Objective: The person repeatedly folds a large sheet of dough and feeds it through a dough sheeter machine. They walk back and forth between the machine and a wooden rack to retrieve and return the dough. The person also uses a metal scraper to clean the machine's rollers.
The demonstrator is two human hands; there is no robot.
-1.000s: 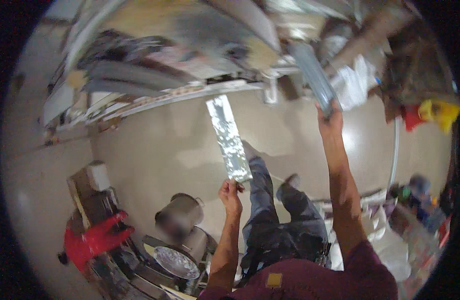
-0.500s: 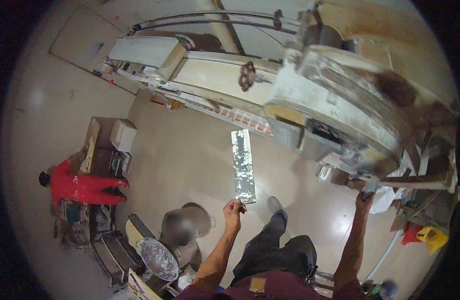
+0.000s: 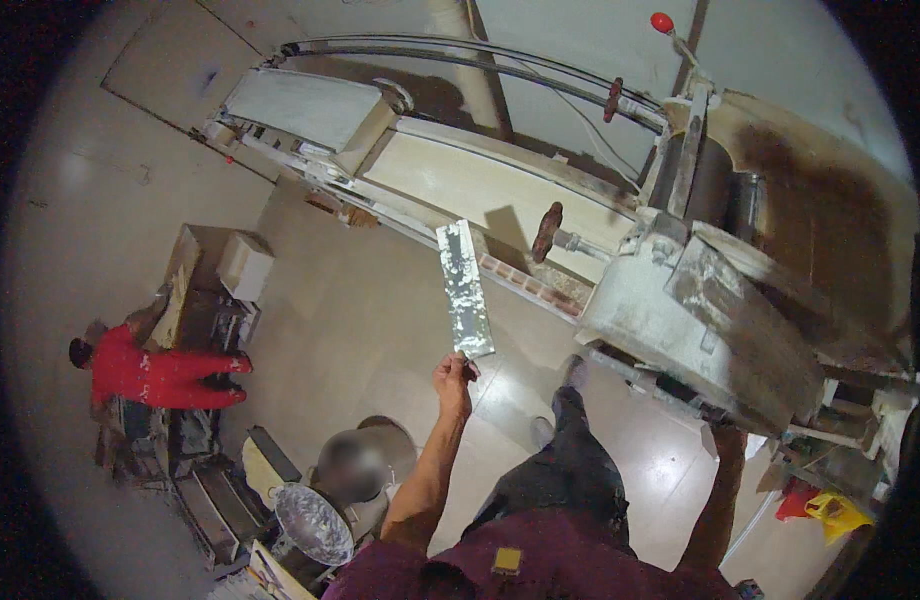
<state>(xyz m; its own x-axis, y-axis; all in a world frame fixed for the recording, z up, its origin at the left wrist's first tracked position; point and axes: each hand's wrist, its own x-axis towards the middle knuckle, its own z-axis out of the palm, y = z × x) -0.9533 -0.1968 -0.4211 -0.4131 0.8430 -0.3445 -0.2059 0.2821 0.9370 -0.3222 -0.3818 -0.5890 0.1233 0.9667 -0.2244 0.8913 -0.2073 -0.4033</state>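
left hand point(image 3: 452, 378) low centre, gripping flat blade point(image 3: 465, 290) raised before conveyor point(image 3: 450, 190) | machine housing point(image 3: 720, 330) right of blade | right hand point(image 3: 725, 437) under housing | person point(image 3: 155, 375) far left beside boxes point(image 3: 220, 270)

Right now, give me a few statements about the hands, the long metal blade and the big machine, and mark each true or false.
1. The left hand holds a long flat metal blade smeared with white dough. True.
2. The blade points down at the floor. False: it points up toward the dough-rolling machine.
3. The right hand reaches under the machine's edge. True.
4. The person in red holds the blade. False: that person stands apart at the left, by cardboard boxes.
5. A red knob tops a lever. True.
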